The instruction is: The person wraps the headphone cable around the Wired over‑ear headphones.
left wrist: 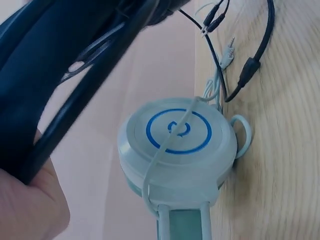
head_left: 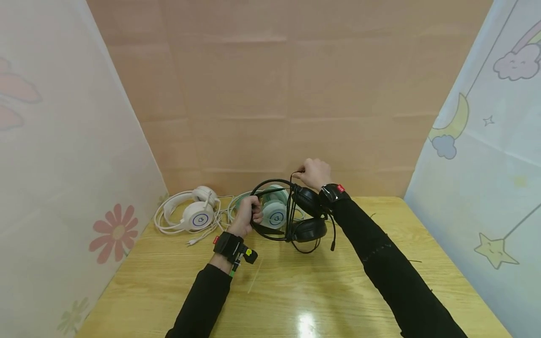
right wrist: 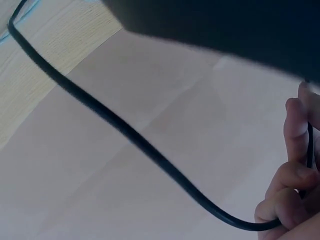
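Black headphones (head_left: 310,229) with a small microphone boom are held up over the table, their cable wound around the middle. My left hand (head_left: 248,217) grips the headband at its left side. Above the ear cups, my right hand (head_left: 314,173) holds the black cable (right wrist: 142,144) in curled fingers, and a stretch of it arcs away in the right wrist view. Behind the black pair lie mint-green headphones (head_left: 275,212), partly hidden by it. Their round ear cup (left wrist: 177,135) with a blue ring logo fills the middle of the left wrist view.
White headphones (head_left: 198,217) with a loosely coiled white cable lie at the table's back left. A brown paper wall (head_left: 270,94) rises behind the wooden table (head_left: 296,291). Patterned side walls stand left and right. Cable plugs (left wrist: 228,54) lie near the mint-green pair.
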A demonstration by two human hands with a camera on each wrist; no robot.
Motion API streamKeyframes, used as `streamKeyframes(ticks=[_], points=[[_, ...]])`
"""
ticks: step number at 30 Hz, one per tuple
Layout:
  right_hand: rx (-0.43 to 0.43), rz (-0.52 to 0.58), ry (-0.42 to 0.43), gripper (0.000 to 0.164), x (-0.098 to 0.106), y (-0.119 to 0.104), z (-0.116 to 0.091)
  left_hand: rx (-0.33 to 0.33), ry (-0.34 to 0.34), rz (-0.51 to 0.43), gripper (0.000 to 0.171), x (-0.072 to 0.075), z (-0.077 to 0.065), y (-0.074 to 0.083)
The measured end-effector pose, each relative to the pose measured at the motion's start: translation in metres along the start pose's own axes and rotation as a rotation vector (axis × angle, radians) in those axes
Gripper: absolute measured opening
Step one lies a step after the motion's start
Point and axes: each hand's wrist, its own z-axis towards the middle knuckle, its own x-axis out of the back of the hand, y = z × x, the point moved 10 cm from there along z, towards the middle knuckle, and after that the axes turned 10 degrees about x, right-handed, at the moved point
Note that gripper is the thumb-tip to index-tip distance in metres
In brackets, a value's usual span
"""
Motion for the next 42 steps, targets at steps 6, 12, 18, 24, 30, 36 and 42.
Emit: streamKeyframes(ticks=[6,12,18,24,30,36,42], points=[[-0.022,0.011,-0.001,0.026,0.0,0.003,-0.002,-0.013,-0.045,0.002,0.031,-0.001,-0.001,0.003],[-0.022,0.006,0.0,0.031,0.004,-0.002,-0.002,-0.03,-0.015,-0.001,0.03,0.005,0.0,0.004],[0.01,0.012,0.013,0.028,0.008,-0.007,-0.003,-0.046,0.133,-0.001,0.029,0.018,0.002,0.003],[0.068,0.043,-0.044,0.026,0.008,-0.017,-0.001,-0.096,0.22,0.006,0.028,0.021,0.0,0.012],[0.183,0.176,-0.216,0.028,0.004,-0.03,-0.005,-0.154,0.282,-0.003,0.031,0.028,-0.006,0.019],[0.217,0.274,-0.341,0.03,-0.002,-0.032,-0.012,-0.215,0.337,0.029,0.034,0.034,-0.012,0.025],[0.243,0.397,-0.43,0.036,-0.009,-0.048,-0.02,-0.24,0.406,0.011,0.031,0.035,-0.013,0.027]])
